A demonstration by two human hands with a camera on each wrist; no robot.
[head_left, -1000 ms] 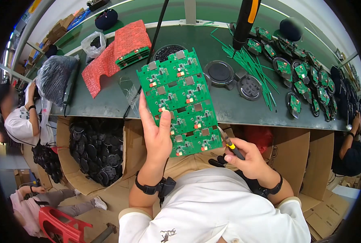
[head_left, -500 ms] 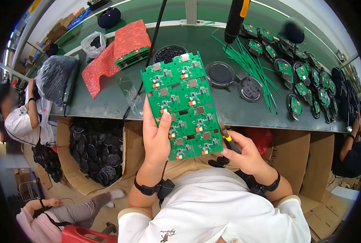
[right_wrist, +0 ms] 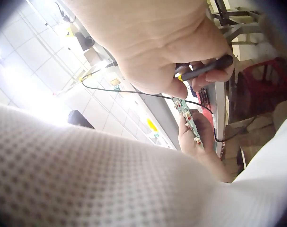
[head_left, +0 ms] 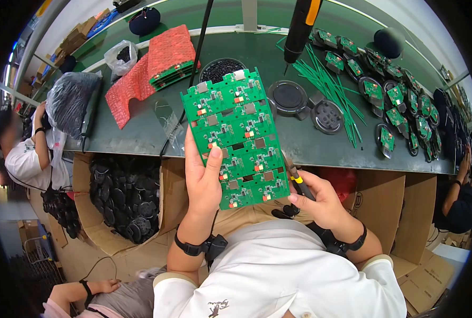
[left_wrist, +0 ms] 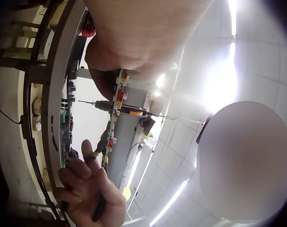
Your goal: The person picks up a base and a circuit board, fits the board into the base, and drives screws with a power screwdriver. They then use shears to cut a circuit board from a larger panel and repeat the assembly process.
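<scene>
Left hand (head_left: 204, 183) is gripping the green PCB panel (head_left: 236, 127); my right hand (head_left: 323, 204) is pinching a black, yellow-banded tool (head_left: 298, 183) at its near right edge. I'm judging the panel is not yet being split.

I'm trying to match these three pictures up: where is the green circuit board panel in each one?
Head: circuit board panel centre, face-on, held by the left hand.
Left wrist: edge-on strip, centre-left.
Right wrist: small, edge-on, centre-right.
Shared landmark: the black yellow-banded tool in the right hand.
</scene>
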